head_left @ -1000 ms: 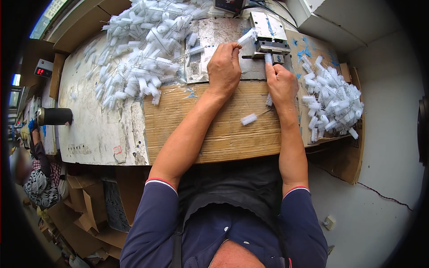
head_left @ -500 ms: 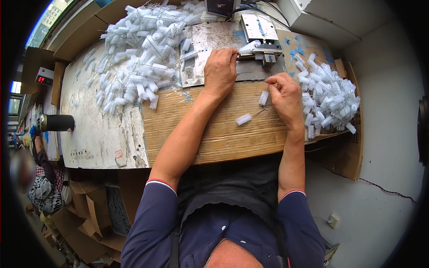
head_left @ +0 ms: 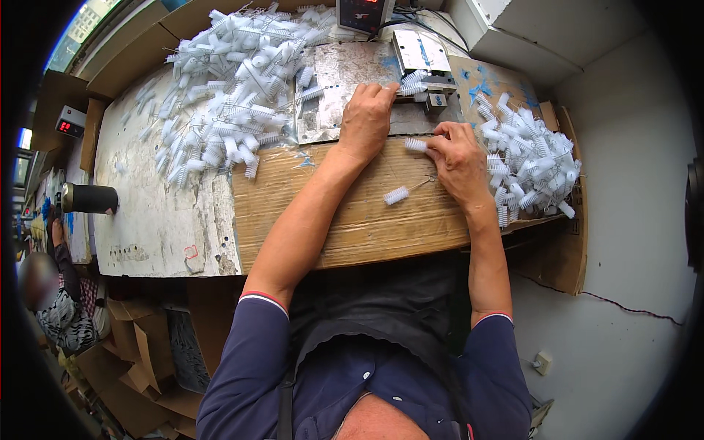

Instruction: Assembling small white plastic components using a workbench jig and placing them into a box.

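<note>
My left hand is at the metal fixture, its fingers pinched by the wire end of a small white bristle brush lying at the fixture's front. The exact grip is partly hidden by the fingers. To its right, my right hand is closed on another small brush, whose white bristle head points left over the cardboard. Below that hand, a loose brush with a looped wire end lies on the cardboard sheet.
A large heap of white brushes covers the table's back left. A smaller heap lies at the right beside a cardboard wall. A black cylinder and a box with a red display stand at left. Another person is far left.
The brush in my right hand has swung from hanging downward to pointing left. My right hand has shifted slightly left. My left hand stays at the fixture; the whole view has shifted a little.
</note>
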Demonstrator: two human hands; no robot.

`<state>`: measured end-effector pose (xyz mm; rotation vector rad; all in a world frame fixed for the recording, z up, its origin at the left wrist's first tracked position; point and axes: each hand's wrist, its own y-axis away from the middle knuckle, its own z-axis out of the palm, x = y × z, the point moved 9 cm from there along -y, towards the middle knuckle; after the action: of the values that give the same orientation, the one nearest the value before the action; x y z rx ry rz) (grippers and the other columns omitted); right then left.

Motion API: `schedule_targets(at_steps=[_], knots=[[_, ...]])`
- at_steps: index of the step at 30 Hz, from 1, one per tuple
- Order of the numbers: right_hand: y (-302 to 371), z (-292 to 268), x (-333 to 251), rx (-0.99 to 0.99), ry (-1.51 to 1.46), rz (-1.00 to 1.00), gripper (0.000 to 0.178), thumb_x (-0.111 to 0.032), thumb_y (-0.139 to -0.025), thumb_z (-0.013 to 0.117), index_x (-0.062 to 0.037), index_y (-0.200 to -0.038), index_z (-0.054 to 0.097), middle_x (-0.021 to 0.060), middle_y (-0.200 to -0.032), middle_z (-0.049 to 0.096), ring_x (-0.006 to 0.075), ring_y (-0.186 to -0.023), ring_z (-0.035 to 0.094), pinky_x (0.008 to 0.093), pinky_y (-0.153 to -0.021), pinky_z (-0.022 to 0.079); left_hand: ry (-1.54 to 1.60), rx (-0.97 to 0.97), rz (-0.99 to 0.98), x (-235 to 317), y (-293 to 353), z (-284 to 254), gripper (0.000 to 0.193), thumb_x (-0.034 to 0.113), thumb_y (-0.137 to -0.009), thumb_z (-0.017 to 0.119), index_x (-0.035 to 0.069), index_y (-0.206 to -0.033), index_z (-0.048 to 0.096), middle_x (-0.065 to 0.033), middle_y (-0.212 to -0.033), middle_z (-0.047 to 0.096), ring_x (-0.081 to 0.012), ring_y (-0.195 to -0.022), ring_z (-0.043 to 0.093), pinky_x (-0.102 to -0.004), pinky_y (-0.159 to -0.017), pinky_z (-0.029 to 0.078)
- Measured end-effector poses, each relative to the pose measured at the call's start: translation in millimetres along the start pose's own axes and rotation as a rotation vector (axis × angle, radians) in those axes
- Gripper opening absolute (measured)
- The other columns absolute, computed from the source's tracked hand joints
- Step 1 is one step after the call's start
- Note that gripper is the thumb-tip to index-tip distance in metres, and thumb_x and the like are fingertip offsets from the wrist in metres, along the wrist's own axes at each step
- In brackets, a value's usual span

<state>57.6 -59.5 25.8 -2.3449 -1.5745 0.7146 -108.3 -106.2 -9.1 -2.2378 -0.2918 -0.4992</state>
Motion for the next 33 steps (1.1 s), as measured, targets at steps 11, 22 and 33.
schedule_targets(at_steps=[11,22,33], knots=[[3.9,20.2,29.6,0.045,-0.092,0.318,0.019,-0.019,-0.091,0.067,-0.0048,-0.079,0.068,0.0160,-0.077,0.070,0.0371,-0.074,0.069,0.0475,-0.068,0.053,-0.129,-0.053,0.218,32.7,5.3,-11.9,0.031,0.007,-0.092,0.065,0.003,-0.123,0.069,-0.0119,-0.090,0.063,-0.0300,-0.087,0.061,-0.0394,-0.077,0.054],[-21.8,34.3,44.7,-0.012,-0.151,0.442,0.028,-0.026,-0.093,0.061,-0.0041,-0.079,0.072,0.0216,-0.077,0.071,0.0417,-0.074,0.070,0.0489,-0.069,0.054,-0.091,0.064,-0.081,-9.0,2.0,-28.7,0.005,0.008,-0.094,0.062,0.007,-0.099,0.064,-0.0119,-0.089,0.066,-0.0313,-0.081,0.068,-0.0426,-0.067,0.056],[-26.8,43.1,47.9,0.083,-0.115,0.509,0.028,-0.026,-0.093,0.062,-0.0037,-0.078,0.072,0.0224,-0.075,0.070,0.0418,-0.071,0.070,0.0499,-0.067,0.053,-0.021,0.096,-0.121,-14.2,3.5,-29.7,0.011,0.017,-0.101,0.065,0.007,-0.102,0.067,-0.0111,-0.091,0.071,-0.0324,-0.081,0.070,-0.0414,-0.070,0.055]])
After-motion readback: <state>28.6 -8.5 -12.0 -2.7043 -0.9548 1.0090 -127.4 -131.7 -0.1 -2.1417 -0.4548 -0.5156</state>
